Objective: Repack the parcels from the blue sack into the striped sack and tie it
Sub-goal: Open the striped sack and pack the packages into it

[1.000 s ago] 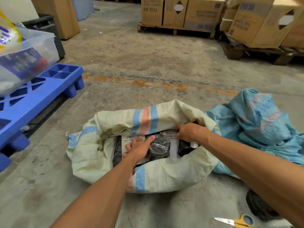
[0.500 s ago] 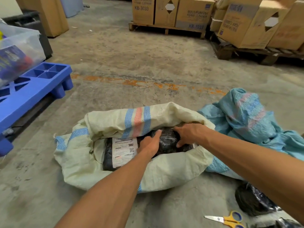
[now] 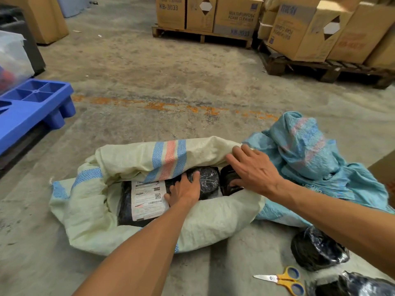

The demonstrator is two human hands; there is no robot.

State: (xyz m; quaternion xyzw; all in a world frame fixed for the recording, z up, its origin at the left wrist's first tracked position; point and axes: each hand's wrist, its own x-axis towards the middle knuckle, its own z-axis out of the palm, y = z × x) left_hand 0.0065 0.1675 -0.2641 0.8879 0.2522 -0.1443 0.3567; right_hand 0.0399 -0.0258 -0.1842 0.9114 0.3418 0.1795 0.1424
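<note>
Blue pallet (image 3: 32,112): at 9 o'clock, well apart from the work; has slid toward the frame edge since a second ago as the head turned right.
Striped sack (image 3: 136,159): on the floor at centre, mouth open toward the person, far lip with its blue-pink-blue band still folded up over the load.
Labelled parcel (image 3: 147,200): flat black pack, white label up, at 9 o'clock inside the mouth. A second ago two labelled faces showed; now only this one, so the load has been shuffled.
Left hand (image 3: 184,190): palm down, fingers spread, pressing where the labelled parcel meets the round black parcel (image 3: 208,182). Not gripping; it has stayed in the mouth and shifted from 9 o'clock of that bundle to on top of it.
Right hand (image 3: 253,170): opened out, fingertips on the sack's far lip at 2 o'clock, thumb down on a second dark bundle (image 3: 229,178). Half a second ago it was curled over the parcels; now flat and released.
Blue sack (image 3: 310,154): crumpled at 3 o'clock, touching the striped sack, looks slack.
Loose parcels (image 3: 318,249): two black bundles at 4 to 5 o'clock on the floor, scissors (image 3: 282,279) beside them.
Reading: load being tamped to make room; loose parcels still to go in, tying not started.
</note>
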